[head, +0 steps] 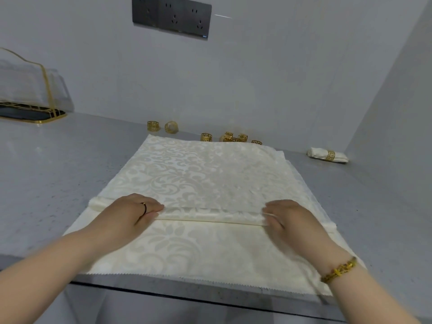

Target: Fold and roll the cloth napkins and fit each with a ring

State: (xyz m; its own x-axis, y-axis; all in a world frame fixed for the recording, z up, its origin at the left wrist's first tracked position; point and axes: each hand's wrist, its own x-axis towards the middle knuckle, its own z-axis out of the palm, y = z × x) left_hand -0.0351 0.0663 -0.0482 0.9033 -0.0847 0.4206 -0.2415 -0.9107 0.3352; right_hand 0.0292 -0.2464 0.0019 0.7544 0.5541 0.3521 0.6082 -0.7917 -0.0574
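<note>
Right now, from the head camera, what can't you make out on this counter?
- The clustered rings: small and overlapping, with their bases cut by the far edge of the napkin; the count is unsure.
- The rolled part: the left hand and right hand cover it where they pinch it.
- Layers beneath: only edges peek out at right, so the number is unclear.
- The holder: blurred and cut by the left frame edge.
</note>
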